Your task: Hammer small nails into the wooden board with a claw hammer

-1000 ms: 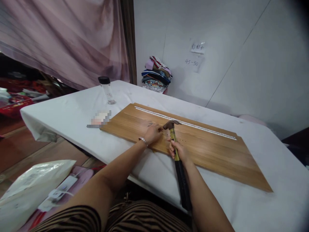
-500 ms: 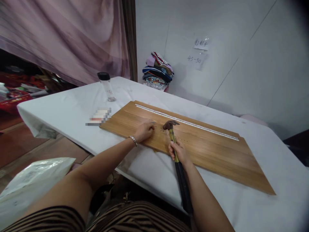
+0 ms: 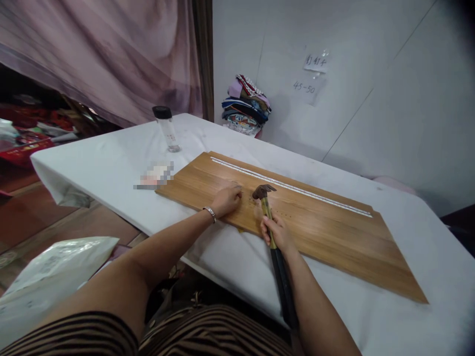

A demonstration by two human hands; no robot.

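My right hand is wrapped around the handle of a claw hammer, gripping it partway up, above the black grip. Its rusty brown head hovers over or rests on a wooden board; I cannot tell which. Left of the hammer head, my left hand lies on the board with its fingers curled together. Whatever those fingers hold, if anything, is too small to make out. Several small dark nails or holes form a row on the board near my right hand.
Two white measuring strips run along the board's far side. A clear bottle with a black lid and a blurred-out box are on the white-covered table. Folded clothes are piled by the wall. A plastic bag sits lower left.
The whole view has shifted slightly. Against the board, both hands and the hammer are almost where they were, with the same grip.
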